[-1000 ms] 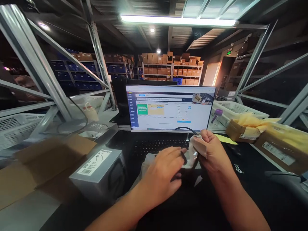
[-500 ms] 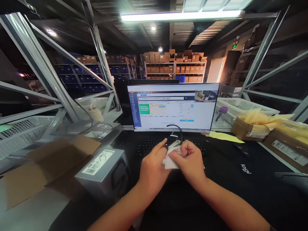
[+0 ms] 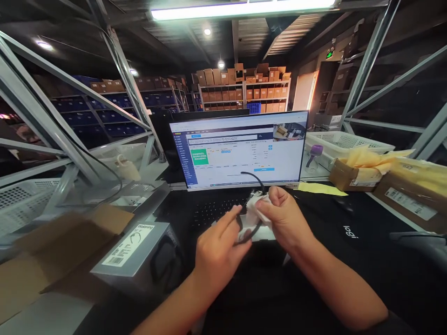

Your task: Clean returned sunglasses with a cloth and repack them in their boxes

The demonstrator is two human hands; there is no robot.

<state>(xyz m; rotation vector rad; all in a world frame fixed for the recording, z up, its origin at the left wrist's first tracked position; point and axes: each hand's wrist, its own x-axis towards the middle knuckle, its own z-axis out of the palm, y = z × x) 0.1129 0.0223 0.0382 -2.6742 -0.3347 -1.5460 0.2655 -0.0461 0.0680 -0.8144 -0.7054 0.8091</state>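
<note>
Above the black desk, my left hand (image 3: 218, 246) is closed around the lower part of a thin black curved band (image 3: 254, 177), which resembles a headset. Its upper end arcs up in front of the screen. My right hand (image 3: 289, 218) pinches a white cloth (image 3: 256, 210) and presses it around the band's middle, which is partly hidden. Beneath the hands lies a pale flat item (image 3: 263, 233), mostly covered. To the left stands a grey box (image 3: 153, 232) whose white label shows a drawing of a curved band.
A monitor (image 3: 240, 158) stands behind a black keyboard (image 3: 206, 214). An open cardboard box (image 3: 52, 246) is at left. On the right are a mouse (image 3: 342, 204), a yellow paper (image 3: 321, 188), cartons with yellow envelopes (image 3: 366, 163), a white basket (image 3: 363, 142) and a purple-topped bottle (image 3: 315, 151).
My right hand has moved slightly up and right with the cloth. My left hand is lower, its fingers looser, and more of the black band shows. The view has turned slightly right.
</note>
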